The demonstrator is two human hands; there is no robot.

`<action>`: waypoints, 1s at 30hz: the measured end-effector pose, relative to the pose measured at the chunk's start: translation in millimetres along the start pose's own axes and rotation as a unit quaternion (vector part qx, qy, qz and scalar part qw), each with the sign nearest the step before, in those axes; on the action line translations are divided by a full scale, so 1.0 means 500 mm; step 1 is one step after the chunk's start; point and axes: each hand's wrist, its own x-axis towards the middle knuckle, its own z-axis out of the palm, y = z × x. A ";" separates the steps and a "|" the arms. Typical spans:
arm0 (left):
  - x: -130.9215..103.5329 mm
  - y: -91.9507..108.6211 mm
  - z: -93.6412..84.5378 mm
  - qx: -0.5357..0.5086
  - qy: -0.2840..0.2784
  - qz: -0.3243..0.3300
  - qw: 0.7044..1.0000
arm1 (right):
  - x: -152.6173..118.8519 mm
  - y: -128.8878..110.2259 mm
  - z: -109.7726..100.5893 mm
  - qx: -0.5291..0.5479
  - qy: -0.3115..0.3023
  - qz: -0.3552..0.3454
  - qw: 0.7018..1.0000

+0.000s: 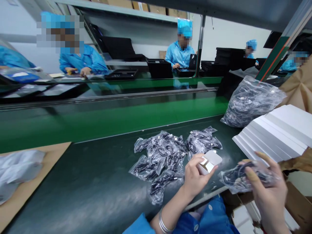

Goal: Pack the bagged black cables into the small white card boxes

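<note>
My left hand (197, 177) is closed round a small white box (207, 164) whose end flap stands open, at the front edge of the dark work surface. To its right my right hand (266, 185), a little blurred, grips a clear plastic bag with a dark cable (240, 177) between thumb and fingers. The bagged cable is apart from the box. Beside and beyond my left hand lies a pile of bagged black cables (165, 152), with a smaller heap of the same (203, 139) on its right.
A large bag of cables (251, 100) and stacked white boxes (280, 133) stand at the right. A green conveyor belt (122, 113) runs across beyond the table. Cardboard with bags (46, 169) lies left. Several people in blue sit across; open cartons (297, 204) stand lower right.
</note>
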 end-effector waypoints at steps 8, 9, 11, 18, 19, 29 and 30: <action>-0.007 -0.006 0.017 0.011 -0.010 0.058 0.998 | 0.007 -0.063 0.059 -0.133 0.024 -0.322 0.937; -0.009 -0.008 0.014 0.008 -0.004 0.042 0.999 | 0.011 -0.061 0.058 -0.155 0.004 -0.344 0.926; -0.013 -0.012 0.010 -0.007 0.007 0.011 1.000 | 0.020 -0.061 0.050 -0.185 -0.021 -0.383 0.905; -0.017 -0.005 0.011 -0.032 -0.002 0.023 0.999 | 0.047 -0.107 0.040 -0.238 -0.167 -0.435 0.852; -0.016 -0.003 0.012 -0.033 -0.006 0.031 0.999 | 0.048 -0.110 0.049 -0.251 -0.189 -0.429 0.847; -0.020 -0.012 0.006 -0.019 0.019 0.002 1.000 | 0.023 -0.054 0.100 -0.244 0.016 -0.401 0.883; -0.018 -0.011 0.005 -0.024 0.021 -0.007 0.999 | 0.021 -0.050 0.100 -0.256 0.014 -0.400 0.880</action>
